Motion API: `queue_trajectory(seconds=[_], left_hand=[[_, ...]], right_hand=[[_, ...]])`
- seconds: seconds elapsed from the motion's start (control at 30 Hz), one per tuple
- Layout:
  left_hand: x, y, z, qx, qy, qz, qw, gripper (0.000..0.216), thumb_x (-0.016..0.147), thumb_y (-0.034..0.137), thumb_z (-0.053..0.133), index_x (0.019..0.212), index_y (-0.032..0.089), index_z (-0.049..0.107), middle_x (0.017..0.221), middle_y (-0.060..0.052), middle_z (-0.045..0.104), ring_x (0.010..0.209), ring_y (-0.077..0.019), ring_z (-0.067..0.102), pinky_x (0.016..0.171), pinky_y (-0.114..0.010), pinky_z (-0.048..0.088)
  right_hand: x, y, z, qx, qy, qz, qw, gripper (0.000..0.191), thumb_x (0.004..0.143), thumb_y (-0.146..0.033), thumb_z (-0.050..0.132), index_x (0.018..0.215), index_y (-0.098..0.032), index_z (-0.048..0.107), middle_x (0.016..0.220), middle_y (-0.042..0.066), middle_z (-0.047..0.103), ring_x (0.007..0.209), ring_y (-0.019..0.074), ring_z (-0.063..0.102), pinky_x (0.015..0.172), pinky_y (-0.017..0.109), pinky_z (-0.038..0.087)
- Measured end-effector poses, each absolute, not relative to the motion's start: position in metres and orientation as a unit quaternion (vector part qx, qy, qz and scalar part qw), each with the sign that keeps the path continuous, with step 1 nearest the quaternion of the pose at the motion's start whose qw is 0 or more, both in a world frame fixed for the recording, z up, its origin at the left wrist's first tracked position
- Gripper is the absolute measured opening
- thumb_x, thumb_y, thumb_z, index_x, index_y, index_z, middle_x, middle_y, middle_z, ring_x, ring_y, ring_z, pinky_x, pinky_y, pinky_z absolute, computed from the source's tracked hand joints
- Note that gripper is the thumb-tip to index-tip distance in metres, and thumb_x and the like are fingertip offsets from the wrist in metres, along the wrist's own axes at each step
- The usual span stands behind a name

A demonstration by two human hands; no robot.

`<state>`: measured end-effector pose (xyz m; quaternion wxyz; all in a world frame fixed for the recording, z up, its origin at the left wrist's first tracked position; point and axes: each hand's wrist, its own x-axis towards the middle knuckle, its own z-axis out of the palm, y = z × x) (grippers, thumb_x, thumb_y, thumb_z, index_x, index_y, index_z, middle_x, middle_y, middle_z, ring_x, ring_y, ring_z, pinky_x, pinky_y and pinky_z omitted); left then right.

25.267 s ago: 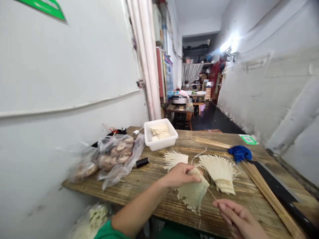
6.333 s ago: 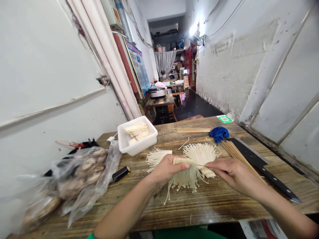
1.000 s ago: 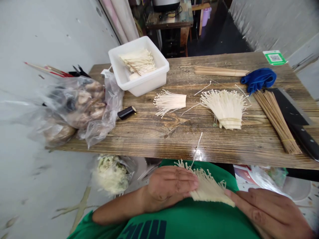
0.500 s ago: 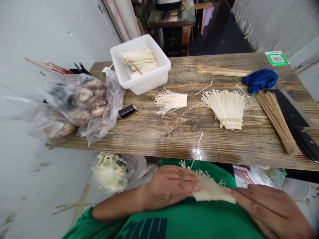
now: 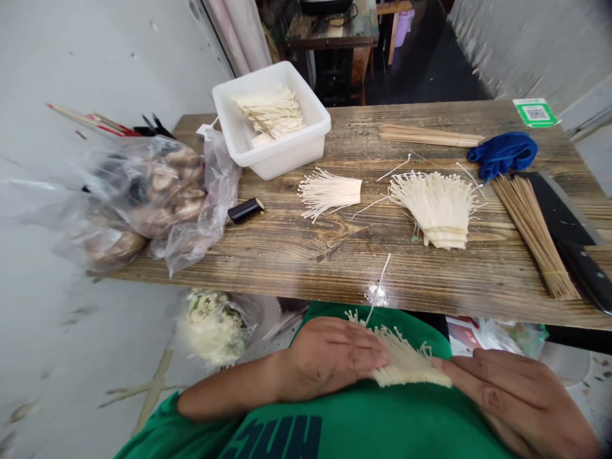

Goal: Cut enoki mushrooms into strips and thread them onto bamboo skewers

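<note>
Just past the table's front edge, against my green shirt, I hold a flattened bunch of enoki mushrooms (image 5: 412,362). My left hand (image 5: 339,350) lies over its left part, fingers together and pressed on the stems. At the bunch's right edge are the fingertips of my right hand (image 5: 516,389), closed together; whatever is between them is hidden. One long loose stem sticks up from the bunch toward the table. On the wooden table (image 5: 287,261) lie a small fan of enoki (image 5: 332,194) and a larger enoki pile (image 5: 437,210).
A white tub (image 5: 291,153) containing enoki stands at the back left, beside a plastic bag of brown mushrooms (image 5: 167,185). Rightward lie skewer bundles (image 5: 535,236), a blue cloth (image 5: 504,154) and a cleaver (image 5: 586,271). A short black cylinder (image 5: 245,210) rests near the bag.
Both hands stay on the enoki bunch with hardly any movement. The view has shifted very slightly; the things on the table lie as before.
</note>
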<state>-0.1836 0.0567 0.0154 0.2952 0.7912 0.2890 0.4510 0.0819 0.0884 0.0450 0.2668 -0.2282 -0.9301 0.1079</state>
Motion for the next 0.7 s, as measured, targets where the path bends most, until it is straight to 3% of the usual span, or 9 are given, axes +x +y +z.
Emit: queue_trajectory(seconds=[0.43, 0.7], left_hand=[[-0.1831, 0.0552, 0.0106, 0.793, 0.302, 0.456, 0.269, 0.013, 0.087, 0.021, 0.06, 0.094, 0.012, 0.065, 0.09, -0.006, 0.076, 0.093, -0.0096, 0.069, 0.092, -0.016, 0.051], [-0.1825, 0.0556, 0.0105, 0.782, 0.291, 0.467, 0.292, 0.013, 0.085, 0.019, 0.061, 0.095, 0.012, 0.066, 0.087, -0.008, 0.076, 0.089, -0.0127, 0.071, 0.088, -0.021, 0.055]], right_hand=[[0.0787, 0.0893, 0.0462, -0.222, -0.93, 0.131, 0.263, 0.036, 0.096, -0.014, 0.04, 0.127, -0.021, 0.056, 0.082, 0.003, 0.071, 0.062, 0.0126, 0.065, 0.051, 0.023, 0.051], [0.0765, 0.0933, 0.0465, -0.214, -0.933, 0.121, 0.263, 0.043, 0.094, -0.011, 0.044, 0.135, -0.023, 0.049, 0.08, 0.002, 0.071, 0.062, 0.0134, 0.065, 0.048, 0.025, 0.05]])
